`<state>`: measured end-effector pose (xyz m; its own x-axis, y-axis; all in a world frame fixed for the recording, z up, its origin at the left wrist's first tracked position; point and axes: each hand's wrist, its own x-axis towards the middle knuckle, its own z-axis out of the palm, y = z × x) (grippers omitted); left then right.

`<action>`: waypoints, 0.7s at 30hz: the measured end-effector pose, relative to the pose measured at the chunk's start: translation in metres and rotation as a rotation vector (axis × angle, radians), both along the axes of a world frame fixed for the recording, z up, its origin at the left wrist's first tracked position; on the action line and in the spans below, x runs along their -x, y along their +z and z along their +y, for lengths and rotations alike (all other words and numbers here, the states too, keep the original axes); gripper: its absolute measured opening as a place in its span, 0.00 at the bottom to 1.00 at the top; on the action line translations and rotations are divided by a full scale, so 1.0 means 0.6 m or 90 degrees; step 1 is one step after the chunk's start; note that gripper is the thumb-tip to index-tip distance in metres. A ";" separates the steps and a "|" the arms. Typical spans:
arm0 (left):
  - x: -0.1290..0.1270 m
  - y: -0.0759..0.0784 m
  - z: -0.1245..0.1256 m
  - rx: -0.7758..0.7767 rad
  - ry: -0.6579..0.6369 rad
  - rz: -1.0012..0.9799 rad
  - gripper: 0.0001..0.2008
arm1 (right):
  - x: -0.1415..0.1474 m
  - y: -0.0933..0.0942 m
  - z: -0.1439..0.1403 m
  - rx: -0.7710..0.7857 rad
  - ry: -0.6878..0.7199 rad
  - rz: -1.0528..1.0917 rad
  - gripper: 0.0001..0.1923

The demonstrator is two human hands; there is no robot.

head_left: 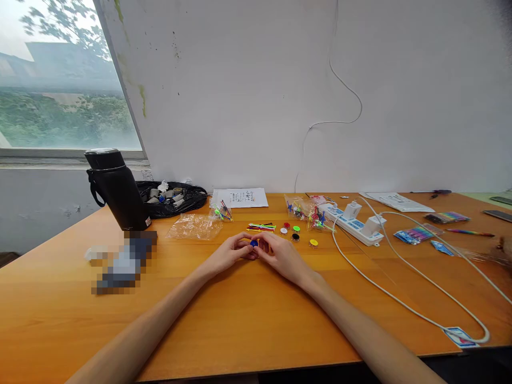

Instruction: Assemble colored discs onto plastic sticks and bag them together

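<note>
While pinching a small blue disc [254,243] between fingers of left hand [232,252] and right hand [280,255], resting on the desk [240,320]. Probably mid-assembly; next calls for reaching toward coloured discs [295,232] and sticks [261,227] just beyond.

A plain workroom or small office, it seems: a long wooden desk [256,320] stands against a bare, stained white wall [260,90] beside a window [60,80]. Toward the desk's far edge lie a power strip [354,224] with chargers, printed sheets [239,197], and what look like packets of coloured craft parts [416,233].
</note>
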<state>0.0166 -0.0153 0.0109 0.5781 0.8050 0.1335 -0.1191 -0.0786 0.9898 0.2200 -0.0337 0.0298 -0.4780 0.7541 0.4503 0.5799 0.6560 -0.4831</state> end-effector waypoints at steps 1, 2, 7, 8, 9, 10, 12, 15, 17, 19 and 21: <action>0.000 -0.001 0.001 0.005 0.006 0.000 0.19 | 0.001 0.000 -0.001 0.005 0.005 0.002 0.12; -0.001 -0.002 0.002 0.013 0.015 -0.004 0.19 | 0.002 0.001 -0.002 0.007 0.006 0.006 0.13; 0.003 -0.001 0.008 0.041 0.117 -0.050 0.21 | -0.010 0.025 0.021 -0.028 -0.106 0.015 0.14; 0.004 0.001 0.009 0.036 0.138 -0.055 0.21 | -0.016 0.033 0.036 -0.039 -0.135 -0.005 0.14; 0.007 0.002 0.011 0.031 0.156 -0.056 0.21 | -0.023 0.040 0.053 -0.049 -0.155 -0.032 0.13; 0.009 0.003 0.013 0.028 0.170 -0.053 0.21 | -0.030 0.048 0.073 -0.057 -0.164 -0.062 0.13; 0.013 0.003 0.016 0.032 0.186 -0.050 0.22 | -0.040 0.060 0.114 -0.054 -0.145 -0.134 0.12; 0.015 -0.002 0.020 0.044 0.181 -0.045 0.23 | -0.041 0.070 0.165 0.008 -0.074 -0.273 0.09; 0.015 -0.006 0.022 0.042 0.173 -0.036 0.22 | -0.035 0.071 0.186 0.058 -0.043 -0.346 0.08; 0.015 -0.008 0.023 0.034 0.169 -0.023 0.22 | -0.029 0.068 0.198 0.084 -0.029 -0.374 0.08; 0.014 -0.009 0.023 0.029 0.167 -0.012 0.21 | -0.024 0.064 0.204 0.086 -0.018 -0.374 0.09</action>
